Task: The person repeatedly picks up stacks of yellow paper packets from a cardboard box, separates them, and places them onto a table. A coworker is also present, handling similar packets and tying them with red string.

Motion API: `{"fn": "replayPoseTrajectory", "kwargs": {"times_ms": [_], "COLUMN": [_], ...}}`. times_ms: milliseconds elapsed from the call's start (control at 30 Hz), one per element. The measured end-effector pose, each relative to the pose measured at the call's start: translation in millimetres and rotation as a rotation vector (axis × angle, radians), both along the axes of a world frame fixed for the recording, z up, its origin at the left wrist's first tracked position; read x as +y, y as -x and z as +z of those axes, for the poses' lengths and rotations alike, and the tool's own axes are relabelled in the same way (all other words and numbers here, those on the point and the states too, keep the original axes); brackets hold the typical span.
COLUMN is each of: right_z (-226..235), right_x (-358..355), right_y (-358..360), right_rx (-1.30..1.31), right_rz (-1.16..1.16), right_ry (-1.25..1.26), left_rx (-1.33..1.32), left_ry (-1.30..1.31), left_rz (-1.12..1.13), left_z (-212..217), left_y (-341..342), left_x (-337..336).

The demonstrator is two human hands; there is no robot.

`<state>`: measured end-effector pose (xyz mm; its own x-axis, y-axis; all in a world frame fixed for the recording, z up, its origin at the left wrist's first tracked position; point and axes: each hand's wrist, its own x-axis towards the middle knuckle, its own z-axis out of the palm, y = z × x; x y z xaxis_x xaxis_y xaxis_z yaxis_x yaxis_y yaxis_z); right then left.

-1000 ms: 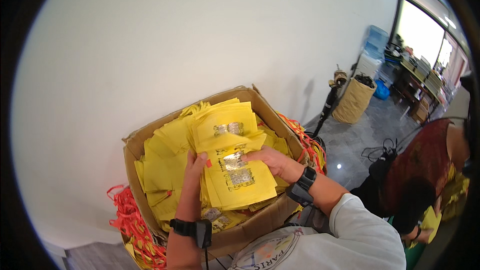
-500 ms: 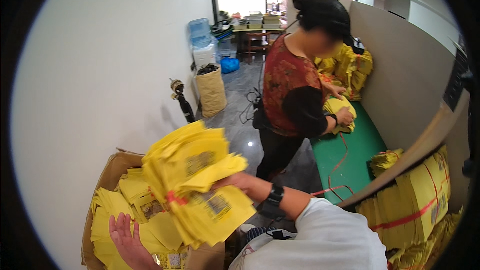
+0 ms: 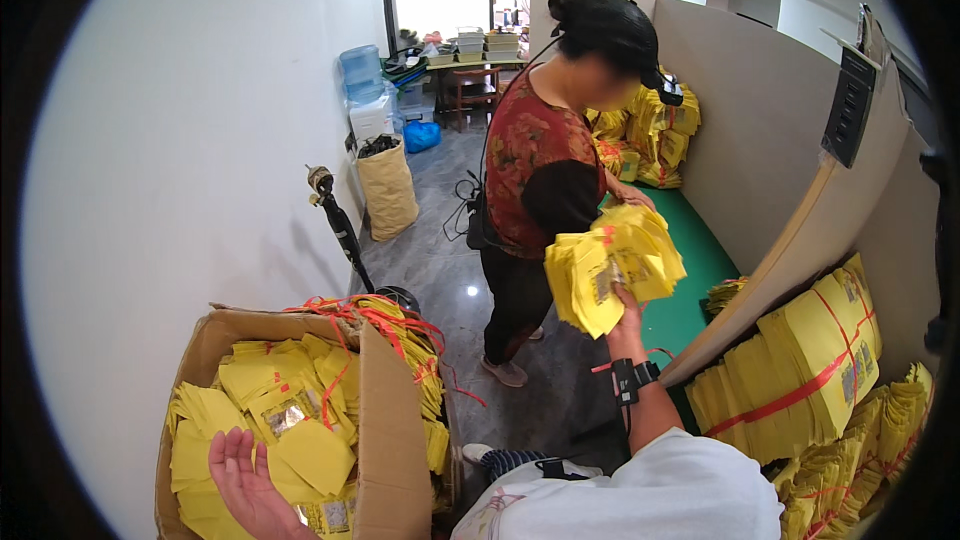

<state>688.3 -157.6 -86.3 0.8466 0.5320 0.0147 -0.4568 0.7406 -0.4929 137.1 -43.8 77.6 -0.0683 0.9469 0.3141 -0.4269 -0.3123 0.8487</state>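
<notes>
Right hand (image 3: 626,315) grips bundle (image 3: 648,252) at its near edge; left hand (image 3: 245,480) empty, uncurled, over box (image 3: 395,435). Bundle could splay or drop if one-sided grip slackens.

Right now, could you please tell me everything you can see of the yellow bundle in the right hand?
The yellow bundle is a thick stack of thin, papery-looking pieces with uneven, fanned edges and dark and silvery printed patches. A red strip near its upper middle looks like a tie. It is held up, tilted, with the right hand gripping its lower side and the green table beyond. A co-worker's hand is by its upper edge; contact is unclear.
</notes>
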Motion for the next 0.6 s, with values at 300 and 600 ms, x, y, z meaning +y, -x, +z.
{"fn": "replayPoseTrajectory", "kwargs": {"times_ms": [300, 600], "right_z": [-121, -165], "right_x": [-50, -146], "right_y": [-74, -48], "right_rx": [-0.007, -0.058], "right_rz": [-0.283, -0.209], "right_ry": [0.754, 1.52], "left_rx": [0.003, -0.14], "left_ry": [0.081, 0.07], "left_rz": [0.142, 0.134], "left_z": [-4, 2], "left_y": [65, 129], "left_x": [-1, -40]}}
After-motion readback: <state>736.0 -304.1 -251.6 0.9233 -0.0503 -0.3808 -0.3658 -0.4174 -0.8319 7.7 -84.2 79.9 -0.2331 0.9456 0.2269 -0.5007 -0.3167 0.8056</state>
